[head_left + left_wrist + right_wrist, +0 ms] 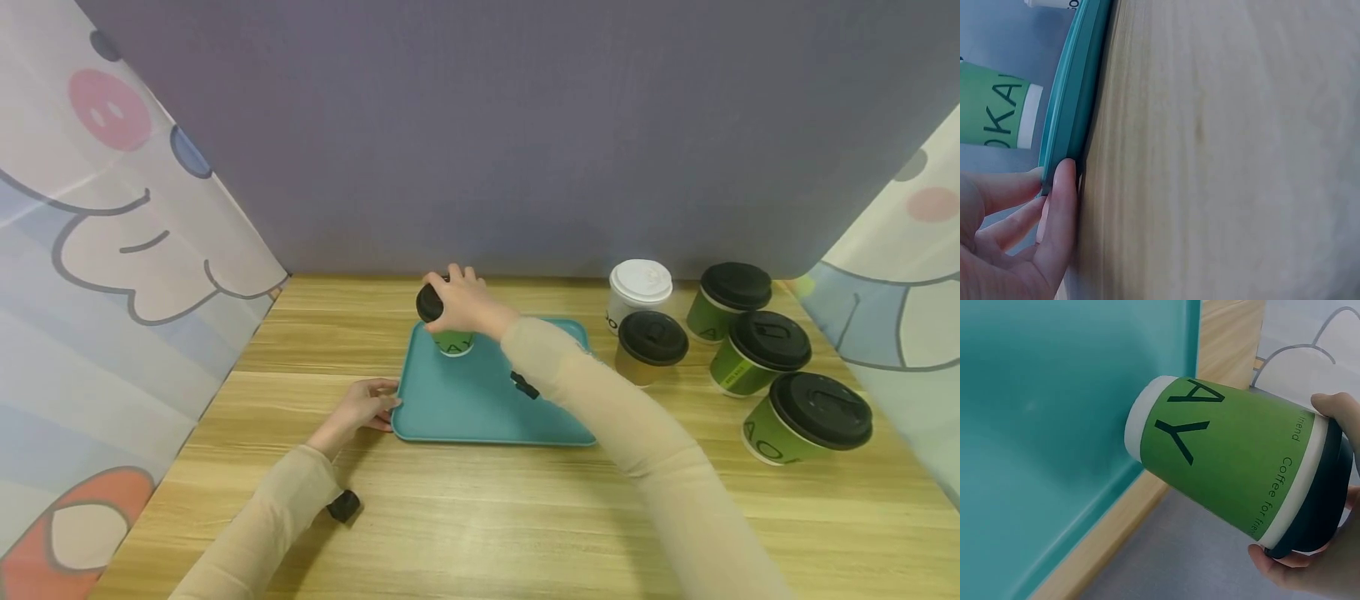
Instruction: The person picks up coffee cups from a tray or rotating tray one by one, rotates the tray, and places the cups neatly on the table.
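My right hand grips a green paper coffee cup by its black lid, fingers spread around the lid's edge. The cup is over the far left corner of a teal tray. Whether its white base touches the tray, I cannot tell. At the tray's near left side, my left hand pinches the rim between thumb and fingers. The left wrist view shows the cup's green side just beyond that rim.
On the right of the wooden table stand a white-lidded cup, a brown cup with a black lid, and three green black-lidded cups. A grey panel rises behind the table, with cartoon-print cloth at both sides.
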`<state>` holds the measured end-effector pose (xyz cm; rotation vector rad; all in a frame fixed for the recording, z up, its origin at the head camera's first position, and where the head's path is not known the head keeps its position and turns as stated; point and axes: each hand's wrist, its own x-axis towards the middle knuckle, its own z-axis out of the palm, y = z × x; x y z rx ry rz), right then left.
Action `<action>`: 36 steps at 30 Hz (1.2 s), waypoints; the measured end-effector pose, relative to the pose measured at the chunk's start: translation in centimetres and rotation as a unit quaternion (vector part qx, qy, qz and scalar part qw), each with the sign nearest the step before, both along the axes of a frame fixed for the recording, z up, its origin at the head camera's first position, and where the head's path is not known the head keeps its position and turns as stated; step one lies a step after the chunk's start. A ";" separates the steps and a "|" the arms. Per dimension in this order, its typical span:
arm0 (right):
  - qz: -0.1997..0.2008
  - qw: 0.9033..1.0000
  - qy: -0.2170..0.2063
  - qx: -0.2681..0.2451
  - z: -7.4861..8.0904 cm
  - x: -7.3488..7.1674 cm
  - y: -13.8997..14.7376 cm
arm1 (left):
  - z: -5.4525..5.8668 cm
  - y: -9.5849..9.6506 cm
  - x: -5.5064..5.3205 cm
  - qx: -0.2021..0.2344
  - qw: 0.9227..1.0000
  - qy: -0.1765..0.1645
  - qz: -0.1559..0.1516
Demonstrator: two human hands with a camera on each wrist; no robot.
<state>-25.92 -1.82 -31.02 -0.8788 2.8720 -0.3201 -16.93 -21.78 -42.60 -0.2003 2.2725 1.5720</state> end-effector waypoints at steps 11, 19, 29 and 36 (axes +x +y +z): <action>-0.003 1.000 -0.023 0.011 0.0 1.1 1.6 | -0.1 0.0 -0.1 0.003 1.000 -0.001 0.004; 0.007 1.000 0.000 0.016 0.2 2.3 2.9 | -0.1 0.0 0.0 0.003 1.000 0.001 0.001; 0.004 1.000 0.005 0.009 0.1 3.6 4.9 | -0.2 -0.1 -0.1 -0.001 1.000 0.004 0.003; 0.003 1.000 0.011 -0.005 0.4 4.6 6.5 | -0.1 -0.1 0.0 -0.005 1.000 0.006 0.003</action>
